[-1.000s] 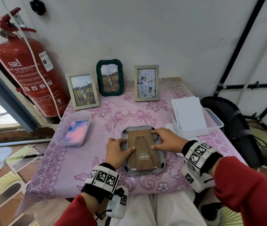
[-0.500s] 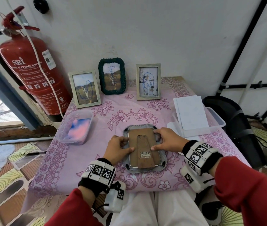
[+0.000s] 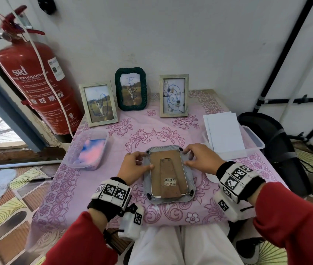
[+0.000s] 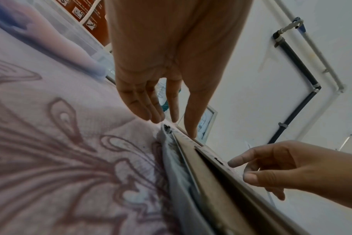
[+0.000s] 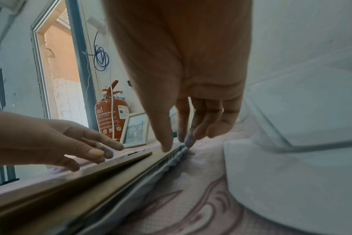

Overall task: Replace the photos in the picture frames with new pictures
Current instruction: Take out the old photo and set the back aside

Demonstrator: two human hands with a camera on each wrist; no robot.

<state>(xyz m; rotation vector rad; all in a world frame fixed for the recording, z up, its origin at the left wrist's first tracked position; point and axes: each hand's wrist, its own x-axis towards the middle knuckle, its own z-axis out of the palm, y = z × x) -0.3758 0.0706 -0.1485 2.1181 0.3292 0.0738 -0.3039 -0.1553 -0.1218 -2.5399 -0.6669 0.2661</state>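
A grey picture frame [image 3: 148,188] lies face down on the pink tablecloth, its brown backing board [image 3: 168,175] and stand facing up. My left hand [image 3: 148,159] touches the frame's top-left corner clip with straight fingertips [image 4: 172,119], thumb on the backing's left edge. My right hand [image 3: 185,156] rests its fingertips [image 5: 188,142] at the top-right corner, thumb on the backing's right edge. Three frames stand by the wall: a pale one [image 3: 98,104], a dark green one [image 3: 130,88] and another pale one [image 3: 173,95], each with a scribbled-over photo.
A stack of white sheets [image 3: 223,131] lies on a clear plastic box [image 3: 255,142] at the right. A clear tub [image 3: 69,159] with pink and blue pictures sits at the left. A red fire extinguisher [image 3: 37,85] stands by the wall, a black chair [image 3: 278,146] to the right.
Both hands have slid up along the frame's sides, so the fingertips now sit at its two top corners. The frame has stayed in place.
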